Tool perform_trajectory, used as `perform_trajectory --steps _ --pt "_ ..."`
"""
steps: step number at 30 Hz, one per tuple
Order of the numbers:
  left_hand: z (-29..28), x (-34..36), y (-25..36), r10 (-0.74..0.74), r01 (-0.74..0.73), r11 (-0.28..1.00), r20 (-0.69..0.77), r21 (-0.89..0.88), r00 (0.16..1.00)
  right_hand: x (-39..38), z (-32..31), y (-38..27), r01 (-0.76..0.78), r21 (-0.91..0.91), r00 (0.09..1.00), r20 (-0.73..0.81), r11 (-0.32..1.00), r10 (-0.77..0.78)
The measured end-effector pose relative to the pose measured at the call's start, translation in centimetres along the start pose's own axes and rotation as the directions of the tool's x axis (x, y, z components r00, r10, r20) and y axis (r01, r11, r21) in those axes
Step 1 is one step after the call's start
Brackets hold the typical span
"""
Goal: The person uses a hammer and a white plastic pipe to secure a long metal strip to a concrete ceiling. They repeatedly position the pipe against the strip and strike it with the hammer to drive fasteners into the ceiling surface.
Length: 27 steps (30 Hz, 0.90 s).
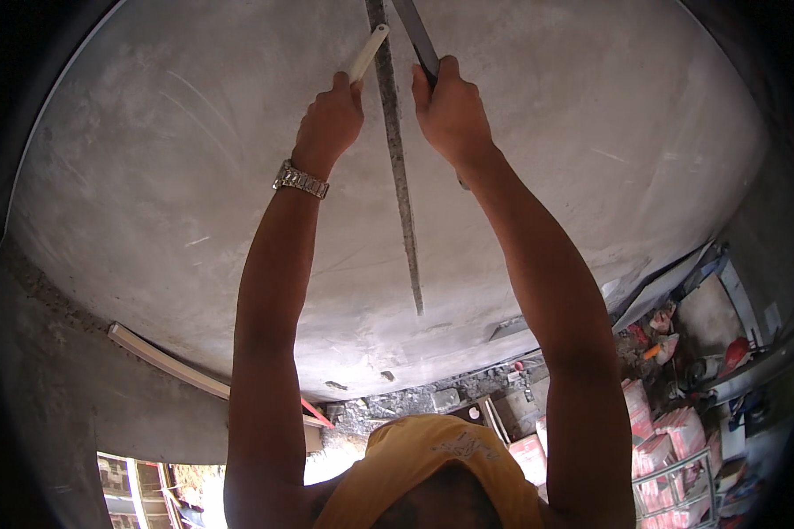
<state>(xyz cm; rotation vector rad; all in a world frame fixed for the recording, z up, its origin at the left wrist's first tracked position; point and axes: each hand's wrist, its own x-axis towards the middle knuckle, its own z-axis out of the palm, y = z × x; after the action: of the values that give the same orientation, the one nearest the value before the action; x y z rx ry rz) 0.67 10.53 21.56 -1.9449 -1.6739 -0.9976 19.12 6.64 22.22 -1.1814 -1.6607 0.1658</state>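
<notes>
Both arms are raised in front of a grey plastered wall (265, 176). A narrow rough dark groove (395, 150) runs down the wall between my hands and tapers to a point lower down. My left hand (331, 123), with a metal watch on its wrist, is closed around a pale, flat tool (370, 53). That tool's rounded end has a small hole and lies over the groove; its other part is hidden in my fist. To the right of the groove, my right hand (454, 115) grips a long dark flat tool (416, 37) that reaches past the upper edge. Its exact kind cannot be told.
Rubble (397, 410) lies along the foot of the wall. Red-and-white sacks (679, 432) are stacked at lower right, beside a metal frame (675, 485) and clutter. A pale long strip (168, 361) leans at lower left, near a bright opening.
</notes>
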Motion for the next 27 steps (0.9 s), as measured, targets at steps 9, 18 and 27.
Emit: perform_trajectory --steps 9,18,27 --pt "-0.1 0.6 0.5 -0.023 0.025 0.999 0.044 -0.043 0.999 0.3 -0.1 1.5 0.027 -0.105 0.998 -0.061 0.994 -0.033" --pt "2.2 0.3 -2.0 0.023 -0.024 0.990 -0.009 -0.137 1.000 -5.8 -1.6 3.5 -0.011 0.097 0.999 -0.051 0.995 0.016" --pt "5.5 -1.8 0.5 -0.097 0.056 0.878 -0.063 -0.475 0.993 -17.8 -0.5 10.6 -0.407 0.420 0.913 0.154 0.811 0.378"
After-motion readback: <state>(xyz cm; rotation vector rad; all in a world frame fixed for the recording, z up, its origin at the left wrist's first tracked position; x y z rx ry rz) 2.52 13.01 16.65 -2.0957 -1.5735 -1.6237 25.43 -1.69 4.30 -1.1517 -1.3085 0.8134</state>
